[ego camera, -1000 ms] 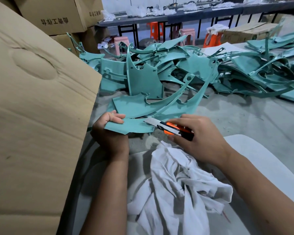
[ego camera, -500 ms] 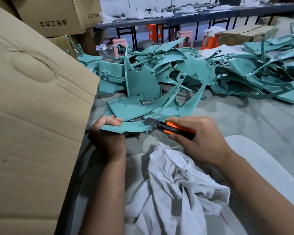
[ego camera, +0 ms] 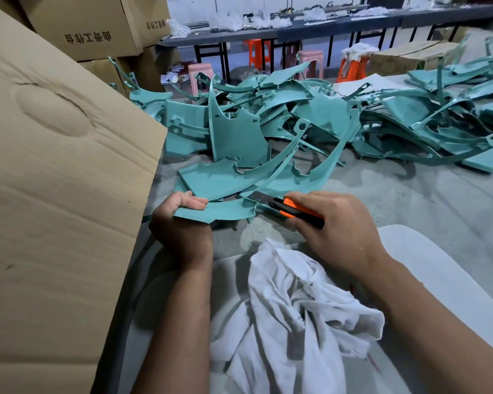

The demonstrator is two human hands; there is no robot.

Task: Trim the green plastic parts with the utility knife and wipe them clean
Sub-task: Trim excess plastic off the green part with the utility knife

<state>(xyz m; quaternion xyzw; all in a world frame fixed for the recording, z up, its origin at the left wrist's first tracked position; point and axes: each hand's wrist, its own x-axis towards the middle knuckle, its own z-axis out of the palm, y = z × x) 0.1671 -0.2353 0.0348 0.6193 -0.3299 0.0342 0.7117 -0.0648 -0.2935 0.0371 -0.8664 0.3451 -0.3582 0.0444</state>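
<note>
While trimming is being done | green plastic part (ego camera: 219, 210) is being gripped by left hand (ego camera: 180, 223) | utility knife (ego camera: 291, 209) is being pinched by right hand (ego camera: 339, 226), blade touching part's edge | next: steady stroke along edge is being judged necessary, then cloth (ego camera: 296, 317).

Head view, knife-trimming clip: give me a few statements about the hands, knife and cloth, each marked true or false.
1. The right hand grips the utility knife. True.
2. The knife's blade is retracted. False: it is out, against the green part.
3. The left hand holds the green part's near end. True.
4. The white cloth is draped over the green part. False: it lies bunched nearer the person, below the hands.
</note>
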